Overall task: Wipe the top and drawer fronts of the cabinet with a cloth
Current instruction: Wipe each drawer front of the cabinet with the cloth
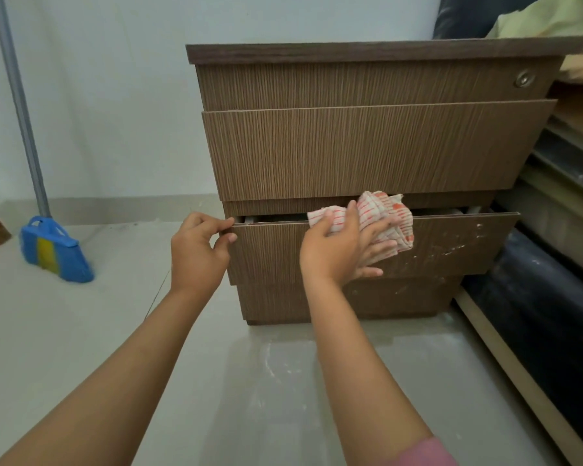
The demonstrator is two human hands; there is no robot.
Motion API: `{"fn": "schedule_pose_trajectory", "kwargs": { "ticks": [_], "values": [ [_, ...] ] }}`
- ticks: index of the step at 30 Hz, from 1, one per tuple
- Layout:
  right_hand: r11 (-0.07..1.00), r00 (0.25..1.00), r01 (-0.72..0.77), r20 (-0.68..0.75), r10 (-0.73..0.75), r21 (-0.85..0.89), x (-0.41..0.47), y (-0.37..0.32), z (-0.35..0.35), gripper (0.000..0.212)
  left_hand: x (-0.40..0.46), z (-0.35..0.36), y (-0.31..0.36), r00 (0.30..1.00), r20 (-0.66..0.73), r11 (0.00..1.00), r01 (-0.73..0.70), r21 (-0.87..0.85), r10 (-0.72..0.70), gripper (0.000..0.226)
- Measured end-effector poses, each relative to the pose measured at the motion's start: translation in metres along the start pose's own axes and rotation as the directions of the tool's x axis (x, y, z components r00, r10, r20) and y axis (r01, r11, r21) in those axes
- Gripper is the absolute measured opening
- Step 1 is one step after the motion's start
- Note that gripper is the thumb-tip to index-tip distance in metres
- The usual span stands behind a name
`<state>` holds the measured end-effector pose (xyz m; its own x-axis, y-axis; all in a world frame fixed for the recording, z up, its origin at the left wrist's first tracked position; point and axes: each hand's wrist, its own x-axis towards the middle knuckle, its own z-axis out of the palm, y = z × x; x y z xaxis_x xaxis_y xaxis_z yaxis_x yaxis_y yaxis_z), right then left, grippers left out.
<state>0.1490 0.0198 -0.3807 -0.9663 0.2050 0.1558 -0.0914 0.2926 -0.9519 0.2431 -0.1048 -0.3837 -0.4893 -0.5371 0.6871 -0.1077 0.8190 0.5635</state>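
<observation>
While standing against the far wall on a pale floor (81,331), the brown wood-grain cabinet (367,146) is taking up the middle of the view, with its dark top (384,50) seen edge-on and a small round lock (524,78) sitting at the right of its uppermost front. Its lower drawer (451,243) is standing slightly pulled out toward the near side, showing whitish smudges on the right part of its front. To the right, a dark padded piece of furniture (535,314) is running along beside the cabinet. At the far left, a broom (56,252) with a blue and yellow head is leaning on the wall by its grey pole. On the drawer front, the right hand (340,247) is pressing a white cloth with orange stripes (384,216) flat against the wood, its fingers spread and mostly straight, the cloth bunching over the drawer's top edge. Just left of it, the left hand (197,248) is pinching the drawer's upper left corner between thumb and curled fingers.
</observation>
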Motion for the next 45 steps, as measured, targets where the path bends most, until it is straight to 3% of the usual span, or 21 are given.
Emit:
{"fn": "schedule_pose_trajectory", "kwargs": {
  "ticks": [9, 26, 34, 40, 45],
  "values": [
    [0.994, 0.999, -0.032, -0.034, 0.029, -0.1, 0.039, 0.01, -0.036, 0.047, -0.001, -0.002, 0.003, 1.0, 0.005, 1.0, 0.025, 0.015, -0.025, 0.022],
    [0.965, 0.996, 0.036, -0.072, -0.057, -0.26, 0.107, 0.048, -0.093, 0.048, -0.002, 0.002, 0.003, 1.0, 0.006, 0.999, 0.017, 0.029, -0.017, 0.021],
    [0.981, 0.995, 0.034, -0.083, -0.051, -0.191, 0.131, 0.059, -0.116, 0.046, -0.003, 0.002, 0.002, 1.0, -0.01, 0.999, 0.013, 0.029, -0.013, 0.022],
    [0.997, 0.987, 0.069, -0.14, -0.074, -0.04, 0.14, 0.066, -0.131, 0.048, -0.003, 0.001, 0.003, 1.0, -0.012, 0.999, 0.02, 0.042, -0.019, 0.022],
    [0.995, 0.979, 0.026, -0.202, -0.007, 0.093, 0.136, 0.058, -0.128, 0.052, -0.003, 0.002, 0.004, 0.999, -0.017, 0.999, 0.03, 0.034, -0.029, 0.022]
  ]
}}
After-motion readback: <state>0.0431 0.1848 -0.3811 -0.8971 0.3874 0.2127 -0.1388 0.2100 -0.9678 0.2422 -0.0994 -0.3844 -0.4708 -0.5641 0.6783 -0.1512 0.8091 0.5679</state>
